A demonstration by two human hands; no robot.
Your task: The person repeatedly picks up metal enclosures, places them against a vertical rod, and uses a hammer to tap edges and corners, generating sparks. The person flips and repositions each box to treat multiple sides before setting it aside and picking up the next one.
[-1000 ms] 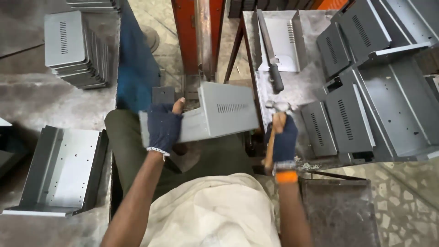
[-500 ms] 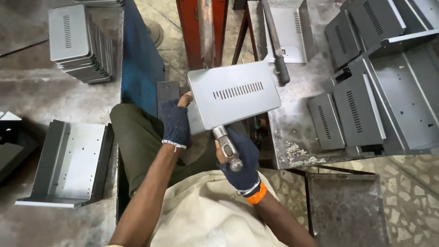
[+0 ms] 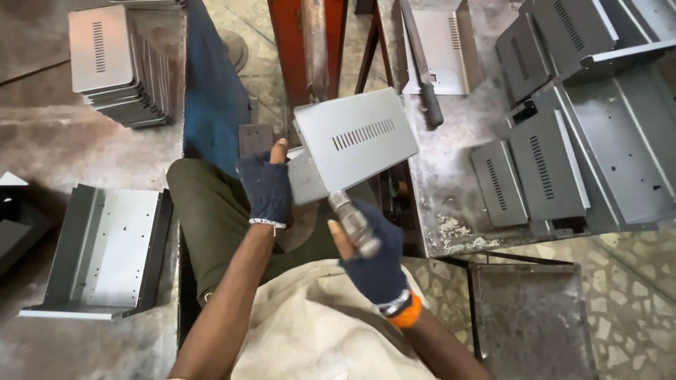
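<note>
Left hand [image 3: 266,188] gripping grey vented cover [image 3: 355,138] by its edge; right hand [image 3: 373,257] clenched round hammer handle [image 3: 354,224] just below. Finished stack [image 3: 113,67] well left; more panels [image 3: 542,169] waiting on desk [image 3: 451,204].

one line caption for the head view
Gloved left hand steadies a vented grey metal cover; right hand grips a hammer handle.

left hand [image 3: 266,188] grips grey slotted metal cover [image 3: 355,141] | right hand [image 3: 377,257] grips metal tool handle [image 3: 354,223] beneath it
</note>
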